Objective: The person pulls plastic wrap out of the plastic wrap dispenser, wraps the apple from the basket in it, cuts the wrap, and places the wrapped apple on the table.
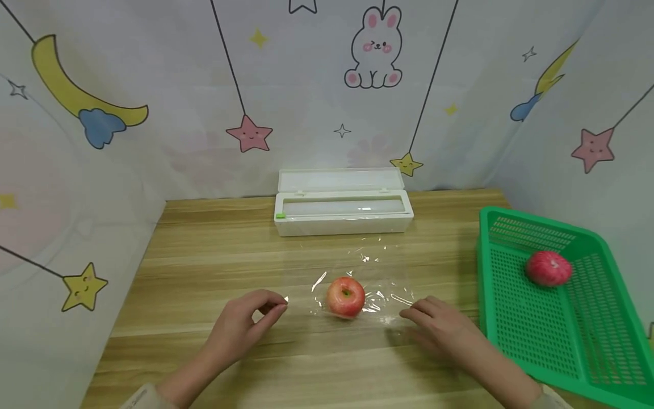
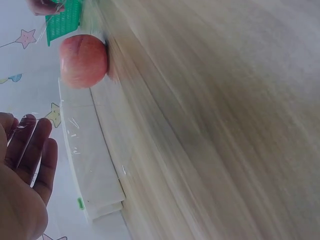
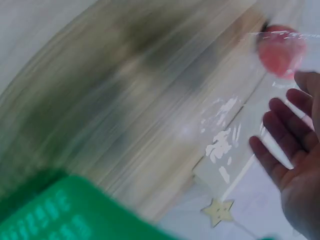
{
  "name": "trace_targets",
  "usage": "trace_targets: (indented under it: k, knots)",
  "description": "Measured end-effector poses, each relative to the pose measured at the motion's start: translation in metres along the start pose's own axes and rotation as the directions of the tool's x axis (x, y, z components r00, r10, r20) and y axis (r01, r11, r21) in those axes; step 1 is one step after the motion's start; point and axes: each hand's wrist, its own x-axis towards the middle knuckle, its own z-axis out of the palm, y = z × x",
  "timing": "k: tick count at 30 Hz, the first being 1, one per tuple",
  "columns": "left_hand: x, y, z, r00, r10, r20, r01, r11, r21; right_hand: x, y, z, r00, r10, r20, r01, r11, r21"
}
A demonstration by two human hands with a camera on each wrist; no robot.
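A red-yellow apple (image 1: pixel 346 297) stands on the wooden table, stem end up. Clear cling film (image 1: pixel 376 302) stretches between the two hands, overlapping the apple in the head view, with shiny creases around it. My left hand (image 1: pixel 244 322) pinches the film's near left corner between thumb and forefinger; its other fingers (image 2: pixel 31 149) are spread loosely. On the other side, my right hand (image 1: pixel 445 328) pinches the near right corner, thumb against forefinger. Behind the apple, a white cling film box (image 1: pixel 343 225) has its lid up and a film roll inside.
At the right, a green basket (image 1: pixel 484 278) holds a round pink, streaked thing (image 1: pixel 549 268). A small green piece (image 1: pixel 280 216) sits on the box's front left edge. Cloth printed with stars and a rabbit (image 1: pixel 377 48) hangs behind and beside the table.
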Motion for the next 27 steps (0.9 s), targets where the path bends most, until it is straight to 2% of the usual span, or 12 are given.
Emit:
trace_targets:
  k: [6, 12, 17, 20, 23, 27]
  knots:
    - [0.005, -0.003, 0.000, 0.998, -0.055, 0.034, 0.056, 0.998, -0.018, -0.004, -0.016, 0.017, 0.993, 0.058, 0.107, -0.054, 0.998, -0.035]
    - [0.003, -0.003, -0.002, 0.996, -0.055, 0.065, 0.055, 0.998, -0.011, -0.015, -0.024, 0.028, 0.988, 0.031, 0.153, -0.025, 0.999, -0.043]
    - [0.002, -0.003, -0.001, 0.997, -0.021, 0.074, 0.020, 1.000, 0.017, -0.015, -0.018, 0.031, 0.997, -0.017, 0.074, 0.019, 0.999, -0.032]
    - [0.003, -0.003, -0.001, 0.997, -0.019, 0.070, 0.017, 1.000, 0.017, -0.012, -0.014, 0.028, 1.000, -0.021, 0.021, 0.021, 1.000, -0.014]
    - [0.006, -0.004, -0.001, 0.996, -0.039, 0.078, 0.038, 0.999, 0.010, -0.008, -0.010, 0.022, 1.000, 0.004, -0.012, -0.004, 1.000, 0.008]
    - [0.012, -0.005, -0.003, 0.989, -0.104, 0.103, 0.105, 0.994, -0.001, 0.000, -0.006, 0.015, 0.998, 0.045, -0.034, -0.043, 0.998, 0.050]
